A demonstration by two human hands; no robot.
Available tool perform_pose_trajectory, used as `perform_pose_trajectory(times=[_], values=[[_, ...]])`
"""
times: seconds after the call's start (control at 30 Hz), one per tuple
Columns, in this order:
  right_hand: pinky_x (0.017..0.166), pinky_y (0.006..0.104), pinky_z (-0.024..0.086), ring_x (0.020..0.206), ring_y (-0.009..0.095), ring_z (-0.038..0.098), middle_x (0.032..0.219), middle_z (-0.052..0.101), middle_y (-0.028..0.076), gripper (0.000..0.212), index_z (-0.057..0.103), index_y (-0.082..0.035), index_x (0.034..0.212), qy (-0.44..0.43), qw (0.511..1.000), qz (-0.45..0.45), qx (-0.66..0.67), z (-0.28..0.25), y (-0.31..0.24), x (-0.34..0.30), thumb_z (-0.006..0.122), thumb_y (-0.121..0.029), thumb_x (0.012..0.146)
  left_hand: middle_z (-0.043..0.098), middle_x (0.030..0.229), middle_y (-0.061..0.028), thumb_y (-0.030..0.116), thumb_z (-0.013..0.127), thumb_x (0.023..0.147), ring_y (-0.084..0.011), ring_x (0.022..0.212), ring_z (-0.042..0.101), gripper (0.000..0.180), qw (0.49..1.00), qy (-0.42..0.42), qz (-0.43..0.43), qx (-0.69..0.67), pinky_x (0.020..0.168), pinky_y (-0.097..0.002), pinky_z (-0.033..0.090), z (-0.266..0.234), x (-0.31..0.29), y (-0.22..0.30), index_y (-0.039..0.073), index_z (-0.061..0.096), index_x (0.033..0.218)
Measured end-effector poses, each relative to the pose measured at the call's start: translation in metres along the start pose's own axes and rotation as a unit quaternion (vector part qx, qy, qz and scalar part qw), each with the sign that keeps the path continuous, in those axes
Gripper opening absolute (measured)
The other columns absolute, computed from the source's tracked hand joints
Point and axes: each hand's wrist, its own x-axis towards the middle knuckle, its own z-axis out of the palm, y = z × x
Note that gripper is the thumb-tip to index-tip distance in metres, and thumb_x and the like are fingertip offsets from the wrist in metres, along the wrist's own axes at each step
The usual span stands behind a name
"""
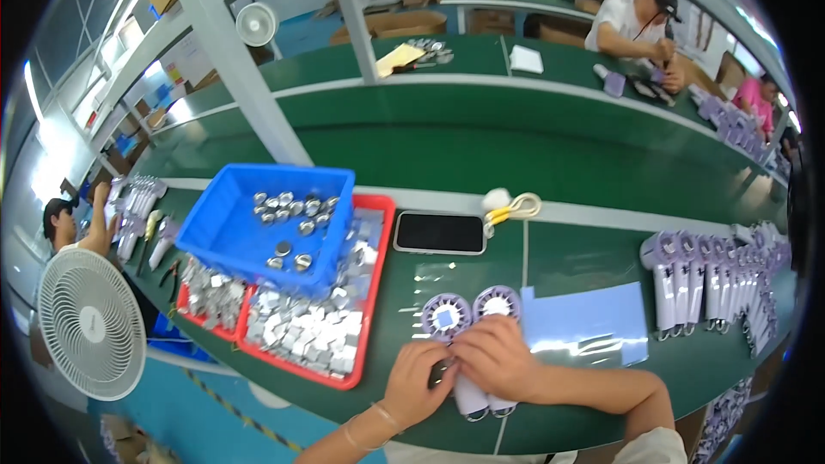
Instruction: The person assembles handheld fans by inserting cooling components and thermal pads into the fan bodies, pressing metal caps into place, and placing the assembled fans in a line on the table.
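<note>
Two lavender handheld fan bodies lie side by side on the green bench, round heads away from me. The left fan head (446,316) has a small blue square at its middle; the right fan head (497,302) shows a white hub. My left hand (418,381) and my right hand (497,358) meet over the fans just below the heads, fingers bent and pinched together. Whatever they pinch is hidden between the fingertips. The fan handles (471,397) show below my hands. Right of them lies a light blue sheet (589,324).
A blue bin (206,222) with round metal parts sits on a red tray (368,309) of silvery square pieces. Beyond the fans are a phone (440,233) and a looped cord (516,208). Rows of lavender fans (700,279) stand right. Co-workers (632,27) sit further off.
</note>
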Motion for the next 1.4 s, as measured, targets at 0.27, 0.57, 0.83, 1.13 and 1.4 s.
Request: perform_pose_trajectory(times=[0.27,0.57,0.83,1.13,1.4], values=[[0.090,0.0426,0.046,0.099,0.028,0.060,0.106,0.063,0.009,0.040,0.066,-0.002,0.109,-0.004,0.999,0.040,0.016,0.015,-0.017,0.005,0.077,-0.009,0.071,0.066,0.100,-0.0107,0.005,0.076,0.078,-0.0293,0.091,0.064,0.029,1.000,0.005,0.025,0.014,0.083,-0.0402,0.050,-0.015,-0.006,-0.007,0.003,0.062,0.103],[0.083,0.0442,0.045,0.091,0.030,0.059,0.099,0.060,0.010,0.035,0.066,-0.003,0.101,0.014,1.000,0.022,-0.005,0.017,-0.007,0.009,0.073,0.003,0.067,0.071,0.098,-0.0086,0.008,0.078,0.082,-0.0284,0.089,0.067,0.023,0.996,0.066,0.038,-0.049,0.083,-0.0396,0.050,-0.007,-0.005,-0.022,0.004,0.066,0.102],[0.085,0.0492,0.044,0.091,0.034,0.057,0.099,0.060,0.015,0.035,0.062,0.001,0.102,0.007,1.000,0.006,0.001,0.008,-0.009,0.006,0.070,0.006,0.069,0.070,0.101,-0.0078,0.005,0.075,0.085,-0.0268,0.087,0.063,0.025,0.996,0.063,0.041,-0.053,0.083,-0.0392,0.049,0.000,-0.003,-0.015,0.003,0.065,0.108],[0.087,0.0498,0.040,0.092,0.033,0.056,0.100,0.059,0.013,0.039,0.061,0.000,0.104,0.006,0.999,0.015,-0.034,0.014,-0.015,0.006,0.070,0.006,0.067,0.069,0.099,-0.0089,0.006,0.076,0.085,-0.0280,0.087,0.063,0.028,0.996,0.067,0.018,-0.060,0.084,-0.0396,0.049,-0.006,-0.008,-0.018,0.002,0.065,0.110],[0.088,0.0487,0.039,0.093,0.031,0.057,0.097,0.058,0.011,0.032,0.062,-0.003,0.098,0.014,0.999,0.032,-0.015,0.013,-0.011,0.003,0.071,0.000,0.067,0.069,0.097,-0.0086,0.007,0.077,0.084,-0.0275,0.086,0.063,0.029,0.994,0.077,0.030,-0.078,0.083,-0.0391,0.049,0.001,-0.008,-0.016,0.002,0.065,0.110]])
